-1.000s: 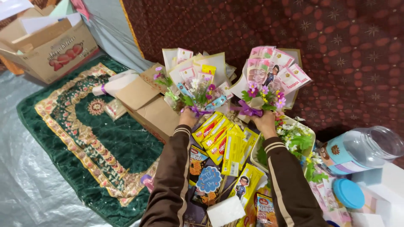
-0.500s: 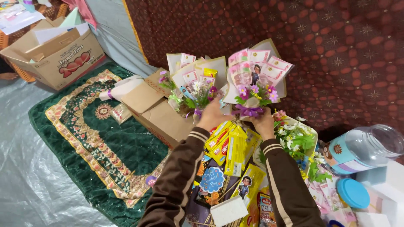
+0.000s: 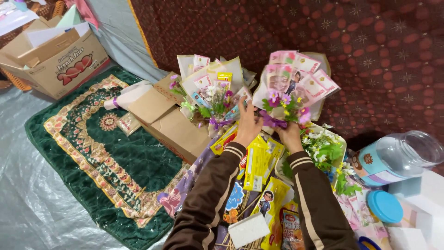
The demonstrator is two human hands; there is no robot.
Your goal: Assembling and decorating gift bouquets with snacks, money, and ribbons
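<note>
Two bouquets of folded banknotes and small artificial flowers stand against a dark red patterned cloth. My right hand [image 3: 290,135] grips the pink banknote bouquet [image 3: 296,85] at its purple-ribboned base. My left hand [image 3: 247,122] is raised between the two bouquets with its fingers apart and its fingertips at the right edge of the cream-wrapped bouquet [image 3: 213,88]. That bouquet leans on a flat cardboard box [image 3: 171,125]. Both arms wear brown sleeves with striped cuffs.
Yellow snack packets [image 3: 259,162] lie under my arms. A tray of white flowers [image 3: 323,148], a clear jar on its side [image 3: 397,157] and its blue lid [image 3: 385,206] are to the right. A green patterned rug [image 3: 92,148] and an open carton [image 3: 51,55] are to the left.
My left hand has left the base of the cream-wrapped bouquet and moved right, toward the pink one. The pink bouquet has been lifted slightly and turned.
</note>
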